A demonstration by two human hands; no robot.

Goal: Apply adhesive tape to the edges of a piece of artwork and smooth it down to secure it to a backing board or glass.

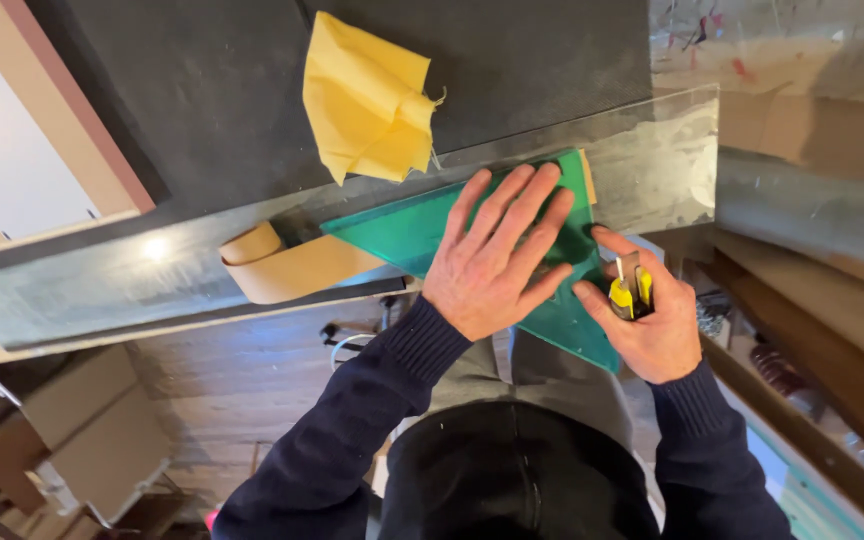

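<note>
Seen from above, a person in a dark navy sweater works at a bench edge. Nearest the body, the right hand is closed around a small yellow and grey utility knife, its blade pointing away, right beside the edge of a green translucent plastic set square. The left hand lies flat with fingers spread, pressing the set square down; it grips nothing.

The set square rests on a clear glass or acrylic sheet running along the dark bench top. A curled strip of tan leather or card sticks out from under the set square's left end. Farther back, a crumpled yellow cloth lies on the bench.

The left fingertips sit close to the knife. If the blade rode up over the plastic edge, it could likely cut them. If the set square slid on the smooth sheet, the line would probably wander.
</note>
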